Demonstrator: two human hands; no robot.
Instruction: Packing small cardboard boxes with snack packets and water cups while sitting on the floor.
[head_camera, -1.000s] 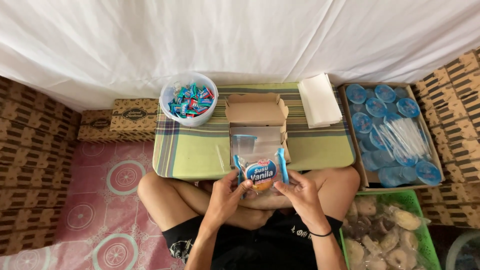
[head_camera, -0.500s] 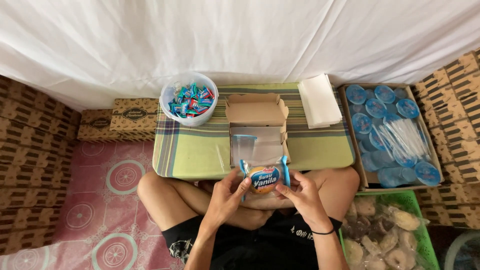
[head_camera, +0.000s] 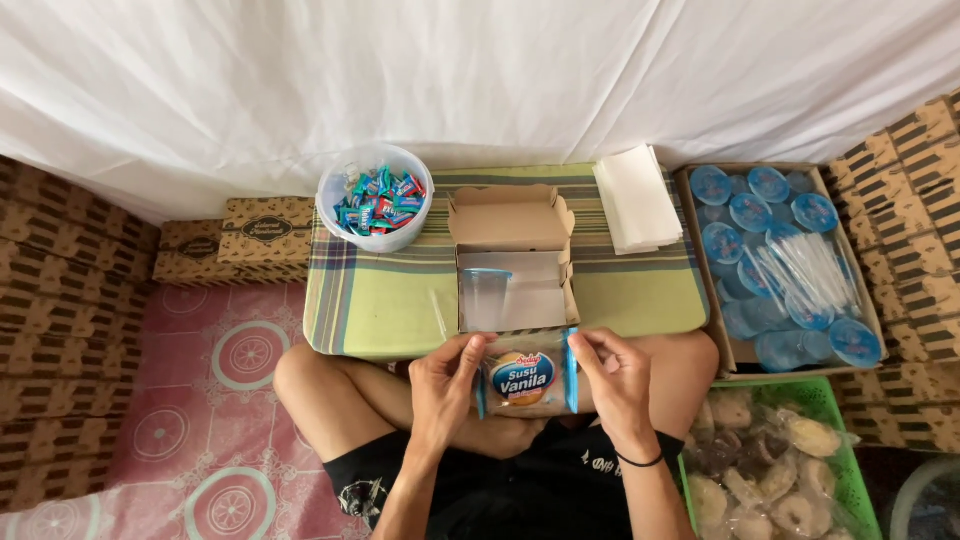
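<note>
The person's left hand (head_camera: 447, 385) and right hand (head_camera: 612, 378) have drawn the wrapped snack packet (head_camera: 526, 383) lower, from the open cardboard box (head_camera: 512, 262) on the bench (head_camera: 390, 290) toward the lap; the fingers of both stay clamped on its ends.

The person sits cross-legged, bare knees spread wide, both forearms reaching forward from the body and angling in toward each other over the lap. The left hand (head_camera: 447, 385) is raised with its back to the camera, fingers curled and thumb pressed in, closed in a pinch grip. The right hand (head_camera: 615, 385) mirrors it at the same height, fingers bent and closed the same way. A thin dark band circles the right wrist. The two hands stand apart, level, palms facing inward.
</note>
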